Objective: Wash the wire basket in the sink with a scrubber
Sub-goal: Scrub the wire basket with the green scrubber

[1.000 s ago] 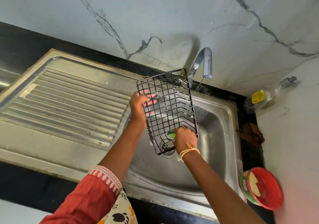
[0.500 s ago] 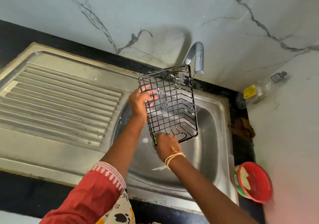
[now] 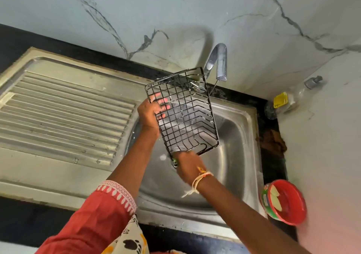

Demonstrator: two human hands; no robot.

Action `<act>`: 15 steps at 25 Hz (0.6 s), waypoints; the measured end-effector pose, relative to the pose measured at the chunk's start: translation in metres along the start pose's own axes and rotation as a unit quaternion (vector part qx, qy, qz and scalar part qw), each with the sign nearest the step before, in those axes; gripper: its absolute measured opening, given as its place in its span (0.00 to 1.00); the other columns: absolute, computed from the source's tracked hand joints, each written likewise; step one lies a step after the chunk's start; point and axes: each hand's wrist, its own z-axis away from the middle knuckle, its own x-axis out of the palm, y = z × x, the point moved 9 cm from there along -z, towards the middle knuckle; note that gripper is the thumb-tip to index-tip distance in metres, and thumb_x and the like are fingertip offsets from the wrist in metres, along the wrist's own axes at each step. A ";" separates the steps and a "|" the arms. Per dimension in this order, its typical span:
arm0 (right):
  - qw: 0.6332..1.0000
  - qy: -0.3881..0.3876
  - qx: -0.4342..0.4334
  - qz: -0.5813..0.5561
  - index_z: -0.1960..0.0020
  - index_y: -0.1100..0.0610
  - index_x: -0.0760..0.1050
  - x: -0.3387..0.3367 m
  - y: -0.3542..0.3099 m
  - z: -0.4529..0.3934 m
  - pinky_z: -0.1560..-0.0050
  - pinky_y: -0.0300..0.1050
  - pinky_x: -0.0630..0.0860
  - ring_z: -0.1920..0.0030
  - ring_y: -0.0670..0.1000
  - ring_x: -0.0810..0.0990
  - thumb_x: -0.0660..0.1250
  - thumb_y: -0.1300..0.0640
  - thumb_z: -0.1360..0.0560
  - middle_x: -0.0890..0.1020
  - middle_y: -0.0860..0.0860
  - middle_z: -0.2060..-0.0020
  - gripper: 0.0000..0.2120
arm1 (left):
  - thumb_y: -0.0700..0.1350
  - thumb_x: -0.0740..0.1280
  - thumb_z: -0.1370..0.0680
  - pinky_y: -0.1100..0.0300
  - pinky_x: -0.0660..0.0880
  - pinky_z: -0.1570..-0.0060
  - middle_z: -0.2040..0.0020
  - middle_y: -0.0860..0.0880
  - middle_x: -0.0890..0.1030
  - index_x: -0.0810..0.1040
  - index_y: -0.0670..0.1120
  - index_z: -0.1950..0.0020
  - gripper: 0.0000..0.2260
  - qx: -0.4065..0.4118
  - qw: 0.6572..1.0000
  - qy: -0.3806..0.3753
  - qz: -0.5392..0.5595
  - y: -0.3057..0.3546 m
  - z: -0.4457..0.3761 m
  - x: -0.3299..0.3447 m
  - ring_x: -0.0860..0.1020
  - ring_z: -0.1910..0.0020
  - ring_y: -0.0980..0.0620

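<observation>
A black wire basket [image 3: 183,113] is held tilted on edge over the steel sink bowl [image 3: 234,152]. My left hand [image 3: 149,115] grips its left side, fingers showing through the grid. My right hand [image 3: 188,164] is below the basket's lower edge, curled round a green scrubber [image 3: 175,161] that is mostly hidden and touches the basket's lower rim. The hand is motion-blurred.
A curved tap [image 3: 218,64] stands behind the basket. The ribbed drainboard [image 3: 64,113] lies to the left. A red-lidded tub [image 3: 285,202] sits at the sink's right front; a clear bottle with a yellow label [image 3: 283,102] and a brown cloth [image 3: 273,140] lie at the right back.
My right hand with the scrubber has moved from inside the basket's lower end to below its lower rim. The basket has been lifted and tilted slightly higher toward the tap.
</observation>
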 end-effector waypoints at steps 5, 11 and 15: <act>0.991 0.057 -0.028 0.115 0.40 0.57 0.78 -0.018 0.051 -0.004 0.44 0.52 0.77 0.41 0.58 0.78 0.53 0.63 0.25 0.80 0.57 0.41 0.20 | 0.42 0.59 0.39 0.60 0.74 0.70 0.46 0.34 0.81 0.76 0.36 0.40 0.28 0.018 1.000 0.021 0.007 0.004 -0.004 -0.020 0.82 0.53 0.38; 0.999 0.018 -0.023 0.025 0.38 0.56 0.75 0.006 -0.003 0.012 0.45 0.50 0.76 0.43 0.58 0.77 0.60 0.67 0.29 0.80 0.56 0.43 0.21 | 0.45 0.65 0.46 0.63 0.70 0.71 0.53 0.35 0.81 0.79 0.38 0.51 0.25 0.020 0.998 0.058 0.015 -0.001 -0.005 -0.019 0.80 0.58 0.39; 0.996 0.049 -0.070 0.038 0.42 0.55 0.80 -0.007 0.013 0.017 0.45 0.49 0.76 0.46 0.59 0.79 0.60 0.69 0.32 0.82 0.55 0.48 0.23 | 0.45 0.65 0.45 0.60 0.68 0.71 0.58 0.40 0.80 0.78 0.35 0.49 0.27 -0.019 0.998 0.065 -0.005 -0.021 -0.003 -0.031 0.79 0.63 0.44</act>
